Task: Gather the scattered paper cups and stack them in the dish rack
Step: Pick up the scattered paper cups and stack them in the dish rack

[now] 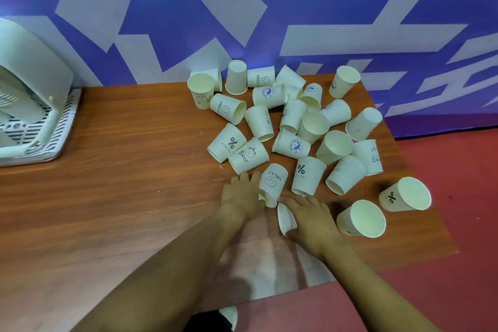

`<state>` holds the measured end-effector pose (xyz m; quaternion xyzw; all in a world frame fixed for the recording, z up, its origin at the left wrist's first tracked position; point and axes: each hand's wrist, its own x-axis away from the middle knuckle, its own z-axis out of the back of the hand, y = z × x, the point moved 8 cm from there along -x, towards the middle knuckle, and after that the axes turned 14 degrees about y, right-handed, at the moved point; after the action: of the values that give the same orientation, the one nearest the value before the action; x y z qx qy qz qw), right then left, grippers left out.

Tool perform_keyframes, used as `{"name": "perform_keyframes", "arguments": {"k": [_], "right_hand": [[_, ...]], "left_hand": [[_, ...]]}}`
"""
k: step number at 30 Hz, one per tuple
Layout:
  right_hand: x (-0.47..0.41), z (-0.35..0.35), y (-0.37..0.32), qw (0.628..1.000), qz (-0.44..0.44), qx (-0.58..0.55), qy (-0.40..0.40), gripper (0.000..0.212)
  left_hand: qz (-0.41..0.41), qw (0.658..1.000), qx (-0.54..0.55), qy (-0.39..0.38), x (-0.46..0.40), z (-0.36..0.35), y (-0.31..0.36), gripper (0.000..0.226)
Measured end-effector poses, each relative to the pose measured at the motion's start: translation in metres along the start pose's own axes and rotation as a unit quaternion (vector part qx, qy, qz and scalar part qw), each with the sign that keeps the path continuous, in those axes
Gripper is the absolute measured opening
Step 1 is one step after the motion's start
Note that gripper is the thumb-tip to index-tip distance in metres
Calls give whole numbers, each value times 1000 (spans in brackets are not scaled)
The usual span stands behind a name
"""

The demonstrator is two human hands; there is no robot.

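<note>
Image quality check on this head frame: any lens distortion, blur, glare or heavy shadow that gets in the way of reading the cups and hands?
Head view: wide-angle bowing curves the table edge and the dish rack at far left; a pale glare patch lies on the wood between the forearms; left hand and right hand look slightly soft, while the prints on the HELLO cup stay readable; shadows are faint.

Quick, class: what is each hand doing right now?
Left hand: grips the HELLO cup.
Right hand: holds a plain cup.
</note>
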<state>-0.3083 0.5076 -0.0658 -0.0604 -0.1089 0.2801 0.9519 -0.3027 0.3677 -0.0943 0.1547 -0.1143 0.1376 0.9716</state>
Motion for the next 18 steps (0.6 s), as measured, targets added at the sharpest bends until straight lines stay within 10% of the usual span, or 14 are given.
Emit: {"name": "perform_keyframes", "arguments": {"k": [18], "right_hand": [[-8,31,-23,991,0,-102,86,75]], "left_hand": [[48,969,232,65,26,51,-34,74]]}}
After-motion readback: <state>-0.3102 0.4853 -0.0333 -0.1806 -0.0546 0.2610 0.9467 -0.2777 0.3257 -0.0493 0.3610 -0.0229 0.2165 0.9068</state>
